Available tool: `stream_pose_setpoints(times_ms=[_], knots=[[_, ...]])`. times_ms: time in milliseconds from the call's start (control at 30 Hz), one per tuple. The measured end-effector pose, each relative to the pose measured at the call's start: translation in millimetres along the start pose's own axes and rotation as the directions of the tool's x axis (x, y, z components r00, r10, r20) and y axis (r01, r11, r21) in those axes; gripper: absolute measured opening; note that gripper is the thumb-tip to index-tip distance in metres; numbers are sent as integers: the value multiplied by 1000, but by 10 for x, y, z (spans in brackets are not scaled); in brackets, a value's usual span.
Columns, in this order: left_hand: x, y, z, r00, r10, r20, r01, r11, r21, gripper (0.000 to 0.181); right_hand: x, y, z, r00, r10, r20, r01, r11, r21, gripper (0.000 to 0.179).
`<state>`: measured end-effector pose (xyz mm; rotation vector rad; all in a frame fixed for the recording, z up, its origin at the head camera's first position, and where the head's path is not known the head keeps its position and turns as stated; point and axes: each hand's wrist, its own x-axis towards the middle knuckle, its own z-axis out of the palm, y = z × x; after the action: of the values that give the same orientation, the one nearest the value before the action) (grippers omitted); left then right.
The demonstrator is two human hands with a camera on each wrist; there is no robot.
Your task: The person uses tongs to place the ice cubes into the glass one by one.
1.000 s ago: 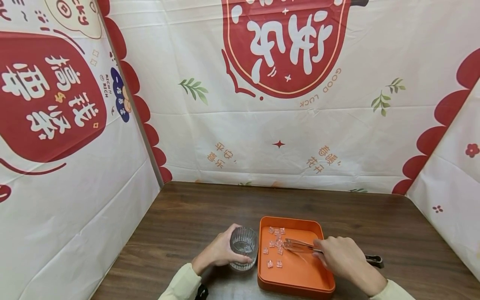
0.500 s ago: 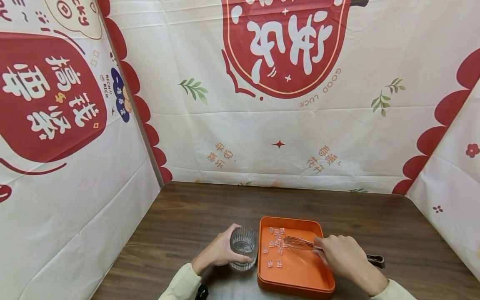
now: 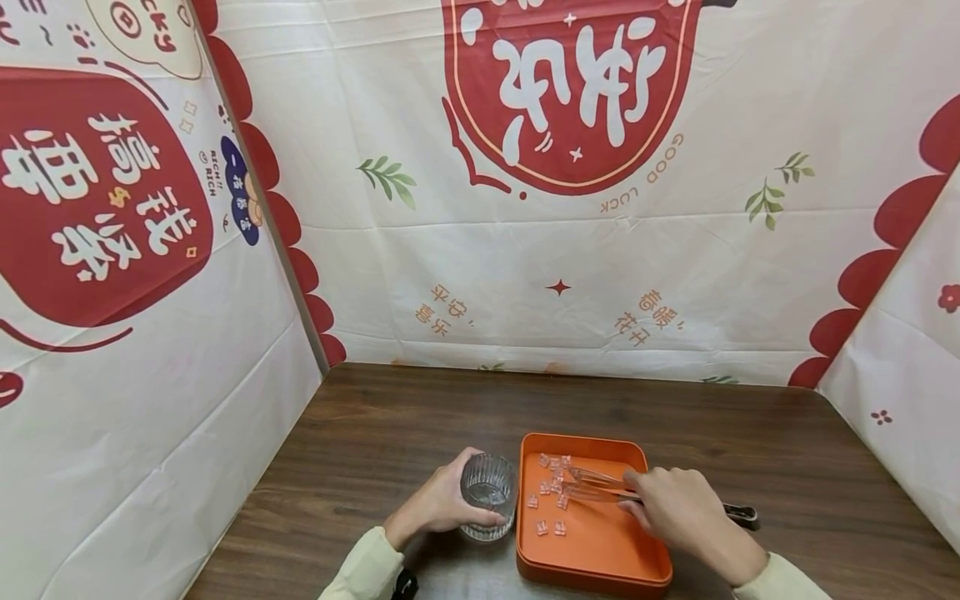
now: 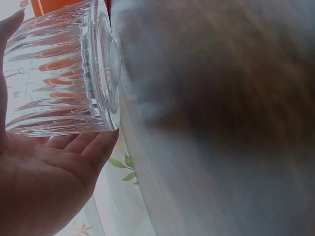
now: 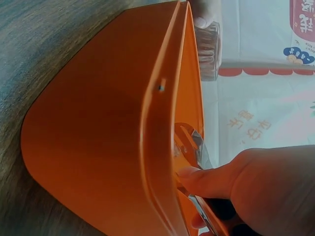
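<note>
- tray stands on worktop
- glass is just left of tray, in left hand
- cubes lie in tray, toward its left side
- tongs are in right hand, tips just beside cubes
- cloth hangs behind worktop

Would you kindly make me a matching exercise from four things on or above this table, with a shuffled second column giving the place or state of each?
Column one
1. Ribbed clear glass cup
2. Metal tongs with a dark end
3. Small clear block-like pieces
4. Orange rectangular tray

Column two
A. Scattered inside the tray, mostly toward its left side
B. On the brown wood-grain tabletop, with small pieces lying in it
C. Gripped by the left hand
D. Held in the right hand, reaching over the tray

Right pairs: 1-C, 2-D, 3-A, 4-B
</note>
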<state>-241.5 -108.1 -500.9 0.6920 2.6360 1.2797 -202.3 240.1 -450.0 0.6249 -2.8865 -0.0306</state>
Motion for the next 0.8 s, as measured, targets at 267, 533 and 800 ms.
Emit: stream_pose_setpoints(times_ms=[267,533,800], knots=[[11,6,-1,1000,4,-5,-4,1000,11,80,72,-56,18,999,-4,32,4,1000,2,30],[5,-13,7,1000,3,-4,-3,1000,8,80,78,-79,15,999,2,49,-3,1000,6,32],[12,-23,0,1000,0,-3,0,1000,1,81,64,-60,-2,998,-2,57,2,1000,7,29]])
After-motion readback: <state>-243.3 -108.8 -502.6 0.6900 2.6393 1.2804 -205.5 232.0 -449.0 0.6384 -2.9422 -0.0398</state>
